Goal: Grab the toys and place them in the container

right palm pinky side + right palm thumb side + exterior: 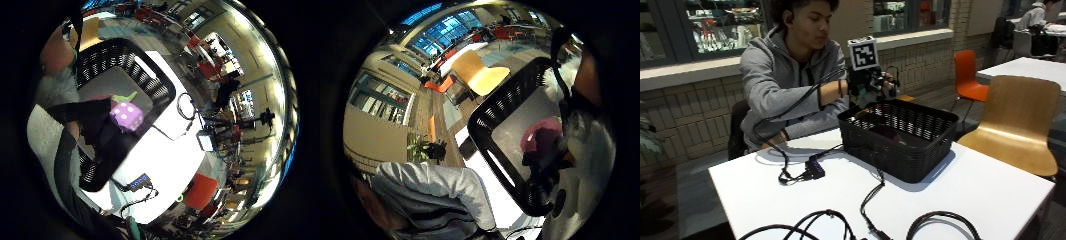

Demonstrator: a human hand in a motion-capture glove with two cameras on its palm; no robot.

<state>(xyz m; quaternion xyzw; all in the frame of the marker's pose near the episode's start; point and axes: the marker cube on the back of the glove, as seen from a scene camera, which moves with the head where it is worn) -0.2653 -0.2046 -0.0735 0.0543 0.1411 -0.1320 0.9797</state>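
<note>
Outside view: gloved right hand (869,82) hovers above the black basket (903,150), near its back rim. Little-finger palm view shows a purple plush toy with white dots and a green stem (127,114) held in the fingers, directly over the basket floor. Basket contents hidden; toy's long axis unclear.
</note>
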